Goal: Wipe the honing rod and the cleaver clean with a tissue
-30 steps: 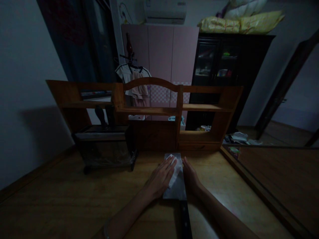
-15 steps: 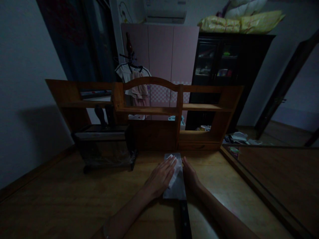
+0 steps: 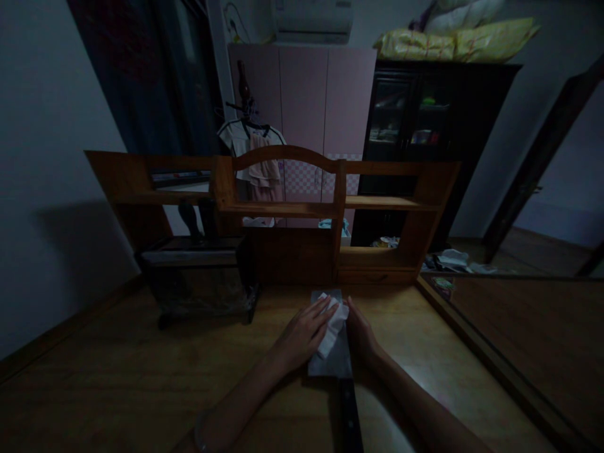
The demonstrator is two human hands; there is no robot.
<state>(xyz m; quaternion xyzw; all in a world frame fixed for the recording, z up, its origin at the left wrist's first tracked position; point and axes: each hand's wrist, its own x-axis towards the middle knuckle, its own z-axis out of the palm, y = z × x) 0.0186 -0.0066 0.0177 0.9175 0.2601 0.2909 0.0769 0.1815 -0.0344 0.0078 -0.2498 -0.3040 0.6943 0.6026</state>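
A cleaver (image 3: 336, 364) lies flat on the wooden table, its wide grey blade pointing away from me and its black handle (image 3: 350, 412) toward me. My left hand (image 3: 306, 336) is pressed on a folded white tissue (image 3: 334, 327), holding it against the blade with extended fingers. Along the blade's right edge, my right hand (image 3: 362, 333) grips the cleaver's side near the far end; its fingers are partly hidden. The tissue's upper right corner reaches the right fingertips.
A black knife block (image 3: 198, 277) with dark-handled tools, partly wrapped in clear plastic, stands at the left. Behind the table (image 3: 141, 377) runs a low wooden shelf (image 3: 283, 211). A raised wooden edge (image 3: 476, 336) borders the right side. Farther back are pink wardrobe doors (image 3: 302, 100).
The tissue under my left hand has shifted slightly right, its corner now over the blade's right edge. The cleaver and my right hand have hardly moved.
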